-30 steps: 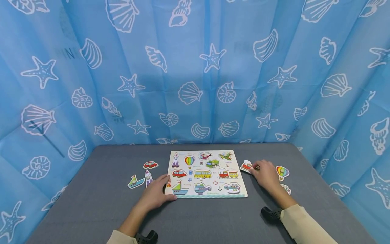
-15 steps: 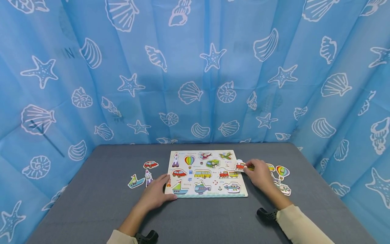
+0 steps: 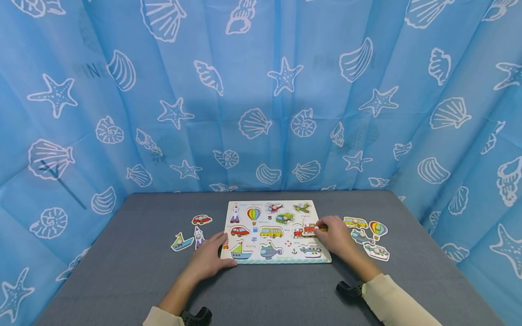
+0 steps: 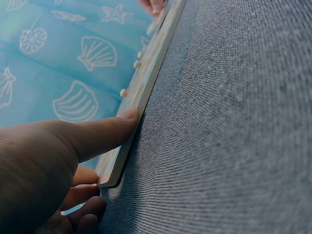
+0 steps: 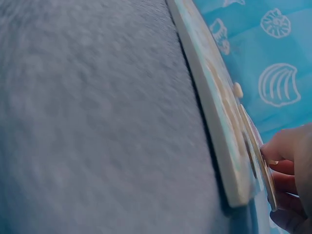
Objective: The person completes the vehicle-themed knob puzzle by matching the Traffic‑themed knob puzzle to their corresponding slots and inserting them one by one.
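Train piece (image 3: 309, 229) moved left since the earlier frame, from beside the puzzle board's (image 3: 293, 261) right edge to over its right-middle part, partly covering the printed train (image 3: 298, 231); right hand (image 3: 336, 234) has thumb and fingers pinched narrow on it, reaching in from lower right of frame. Left hand (image 3: 208, 258) unmoved at centre-left, thumb on near edge, fingers at lower-left corner, holding the board.

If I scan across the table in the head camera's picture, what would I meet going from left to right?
Loose sailboat, left hand, puzzle board, right hand, loose bus, loose balloon.
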A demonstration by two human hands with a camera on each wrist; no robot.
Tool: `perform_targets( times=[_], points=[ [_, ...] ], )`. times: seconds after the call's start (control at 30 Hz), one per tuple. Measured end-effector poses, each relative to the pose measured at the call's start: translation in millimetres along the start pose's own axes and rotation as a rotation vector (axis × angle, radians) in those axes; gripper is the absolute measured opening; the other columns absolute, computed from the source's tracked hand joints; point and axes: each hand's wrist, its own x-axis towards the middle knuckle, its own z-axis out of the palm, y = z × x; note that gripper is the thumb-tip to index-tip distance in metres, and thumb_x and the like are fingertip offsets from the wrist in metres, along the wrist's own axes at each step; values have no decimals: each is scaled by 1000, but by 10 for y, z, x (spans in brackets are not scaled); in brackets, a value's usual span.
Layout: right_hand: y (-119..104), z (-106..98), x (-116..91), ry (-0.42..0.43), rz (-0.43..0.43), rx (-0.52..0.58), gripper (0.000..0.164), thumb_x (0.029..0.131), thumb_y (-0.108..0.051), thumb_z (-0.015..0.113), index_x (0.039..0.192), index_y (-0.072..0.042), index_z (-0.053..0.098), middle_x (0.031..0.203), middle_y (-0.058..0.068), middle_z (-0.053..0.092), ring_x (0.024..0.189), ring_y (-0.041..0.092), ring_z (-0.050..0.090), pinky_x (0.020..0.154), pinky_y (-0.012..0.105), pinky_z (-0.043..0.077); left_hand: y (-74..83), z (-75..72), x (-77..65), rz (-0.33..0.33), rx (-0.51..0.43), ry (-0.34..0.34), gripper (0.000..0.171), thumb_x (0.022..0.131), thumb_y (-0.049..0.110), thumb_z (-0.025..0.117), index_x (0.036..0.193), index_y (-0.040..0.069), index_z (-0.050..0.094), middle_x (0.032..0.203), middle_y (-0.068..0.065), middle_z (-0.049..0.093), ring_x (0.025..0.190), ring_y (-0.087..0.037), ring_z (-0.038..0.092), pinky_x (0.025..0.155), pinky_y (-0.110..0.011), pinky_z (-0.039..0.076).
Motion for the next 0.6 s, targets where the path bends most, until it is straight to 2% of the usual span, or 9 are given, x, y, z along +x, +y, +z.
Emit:
perform_targets(
  times=[0.23,0.6],
  points=[
    [-66,56,-13,-28,-64,-26,7,78,-8,76,80,-10,69,79,0,63,79,20,54,71,41,44,-3,14,-5,2,-17,9,87,72,46,83,141,3,50,143,-15,47,127,-38,46,98,-56,38],
    [-131,64,45,-108,-54,-25,4,80,-11,73,80,-9,70,80,-1,63,80,19,54,71,39,45,-3,7,0,2,-15,8,87,73,46,82,141,4,50,143,-15,47,127,-38,46,99,-56,38]
  ],
)
